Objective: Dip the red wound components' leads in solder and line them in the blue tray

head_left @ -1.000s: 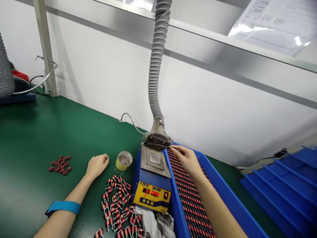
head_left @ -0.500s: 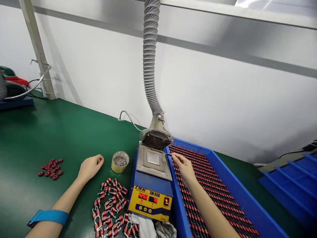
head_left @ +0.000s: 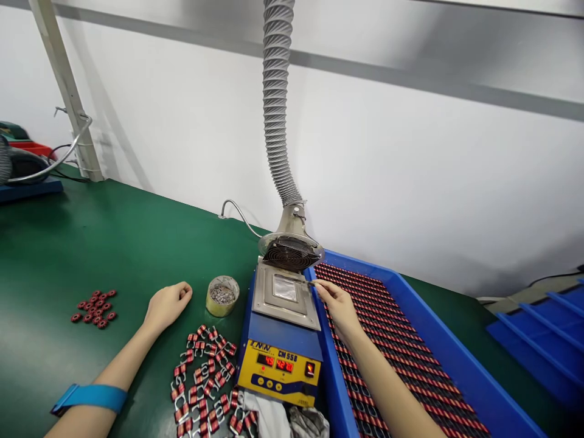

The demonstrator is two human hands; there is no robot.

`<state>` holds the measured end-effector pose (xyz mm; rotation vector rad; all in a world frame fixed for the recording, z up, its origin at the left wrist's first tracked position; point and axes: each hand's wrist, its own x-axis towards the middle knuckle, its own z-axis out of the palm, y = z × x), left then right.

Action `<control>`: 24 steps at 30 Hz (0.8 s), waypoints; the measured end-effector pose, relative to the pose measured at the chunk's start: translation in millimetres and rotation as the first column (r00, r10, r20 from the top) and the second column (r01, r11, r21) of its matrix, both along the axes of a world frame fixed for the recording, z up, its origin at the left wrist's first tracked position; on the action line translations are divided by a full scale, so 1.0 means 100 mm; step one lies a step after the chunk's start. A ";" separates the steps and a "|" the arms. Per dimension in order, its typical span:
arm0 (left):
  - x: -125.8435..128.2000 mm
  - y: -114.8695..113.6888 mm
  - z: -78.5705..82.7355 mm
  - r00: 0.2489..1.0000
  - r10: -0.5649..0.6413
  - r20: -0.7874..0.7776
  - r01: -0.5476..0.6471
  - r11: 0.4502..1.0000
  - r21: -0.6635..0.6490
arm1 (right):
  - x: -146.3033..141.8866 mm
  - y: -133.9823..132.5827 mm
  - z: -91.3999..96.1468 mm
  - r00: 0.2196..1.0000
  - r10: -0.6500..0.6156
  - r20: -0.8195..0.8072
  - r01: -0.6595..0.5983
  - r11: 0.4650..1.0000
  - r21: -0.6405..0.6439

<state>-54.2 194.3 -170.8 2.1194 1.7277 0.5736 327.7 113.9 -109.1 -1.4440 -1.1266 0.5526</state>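
Note:
My right hand (head_left: 338, 305) pinches a thin dark stick-like tool (head_left: 306, 282) at the right rim of the solder pot (head_left: 263, 292). The tool's far end lies over the pot's metal top, beside the shiny square of solder (head_left: 285, 288). On the green table, my left hand (head_left: 168, 304) rests with its fingers curled in and nothing visible in them. Close by it stands a round tub (head_left: 221, 304) with grey metal bits inside. Several red wire-wound coils (head_left: 201, 389) with bent silvery leads lie loose in front of the tub.
A long blue tray (head_left: 438, 340) right of the pot holds rows of red-and-black coils. Small red rings (head_left: 95, 310) lie at the left. Above the pot hangs an extractor fan (head_left: 292, 252) on a grey hose (head_left: 277, 103). White cloth (head_left: 267, 413) sits at the pot's front.
The tool in my right hand has drawn back rightward from behind the solder square, whose surface now looks shinier. The pot's display digits differ. My left hand has stayed put.

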 end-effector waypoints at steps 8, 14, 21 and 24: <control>0.00 0.01 -0.01 1.000 -0.003 0.004 0.003 1.000 0.005 | 0.03 -0.07 0.02 0.998 0.061 0.017 -0.060 0.998 -0.026; -0.01 0.00 -0.01 1.000 -0.010 0.013 0.010 1.000 0.009 | 0.02 -0.13 0.06 1.000 0.028 0.012 -0.029 0.999 0.020; 0.00 0.02 -0.02 1.000 -0.002 0.009 0.002 1.000 0.008 | 0.01 -0.02 0.00 1.000 -0.013 0.027 0.012 0.999 0.050; -0.01 0.01 -0.02 1.000 -0.002 0.007 0.002 1.000 0.011 | 0.01 -0.01 -0.02 0.999 0.002 0.043 -0.003 0.999 0.044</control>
